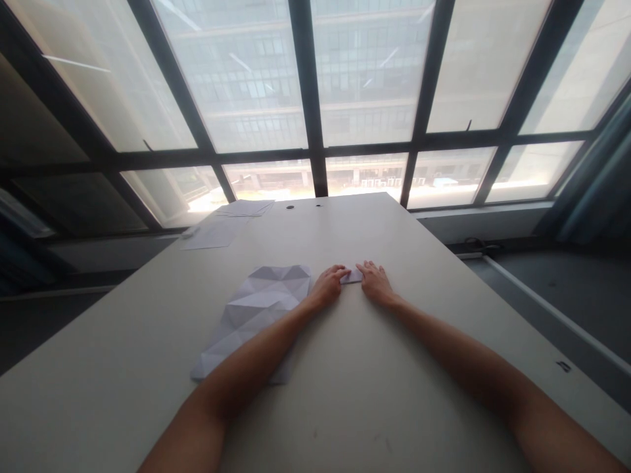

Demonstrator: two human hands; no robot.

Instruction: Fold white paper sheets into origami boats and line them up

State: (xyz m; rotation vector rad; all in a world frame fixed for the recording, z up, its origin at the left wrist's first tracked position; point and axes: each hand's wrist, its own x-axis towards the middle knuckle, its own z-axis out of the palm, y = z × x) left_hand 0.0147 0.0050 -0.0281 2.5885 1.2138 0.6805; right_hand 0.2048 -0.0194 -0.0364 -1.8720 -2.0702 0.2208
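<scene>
A small folded piece of white paper lies on the table, held between my two hands. My left hand grips its left end, with the thumb and fingertips pressed on it. At the right end, my right hand holds the paper down, its fingers pointing forward. Under and beside my left forearm is a larger creased sheet of paper, covered in triangular folds and partly hidden by the arm.
The white table stretches ahead to tall windows with dark frames. Several flat paper sheets lie at its far left. A small dark mark or label is near the right edge. Curtains hang at the right.
</scene>
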